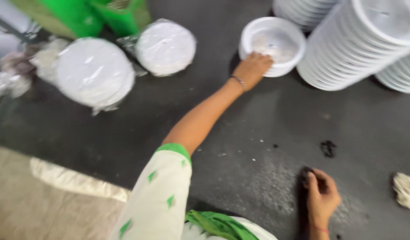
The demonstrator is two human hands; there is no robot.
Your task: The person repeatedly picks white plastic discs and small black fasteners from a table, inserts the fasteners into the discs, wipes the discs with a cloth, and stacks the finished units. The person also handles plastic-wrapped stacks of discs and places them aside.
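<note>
- Sleeve (158,200), white with green marks and a green cuff, fills the bottom middle of the view; green cloth (218,223) lies bunched beside it at the bottom edge.
- Right hand (321,198) sits low on the dark floor (240,115) near the bottom edge, fingers curled in around something small and dark (too blurred to say what it is).
- Pale rag (406,191) lies at the right edge, apart from that hand.
- Open dark floor spreads across the middle, with only small white crumbs and a black scrap (328,148) on it.
- Left hand (252,69) reaches far forward, arm stretched out, fingers closed over the near rim of a white bowl (272,44).
- That bowl stands upright on the floor, just beside a leaning stack of white plates (356,44) to its right.
- Two round stacks wrapped in clear plastic (96,71) (165,46) lie to the left, well apart from the bowl.
- Green bags (84,15) sit at the top left edge.
</note>
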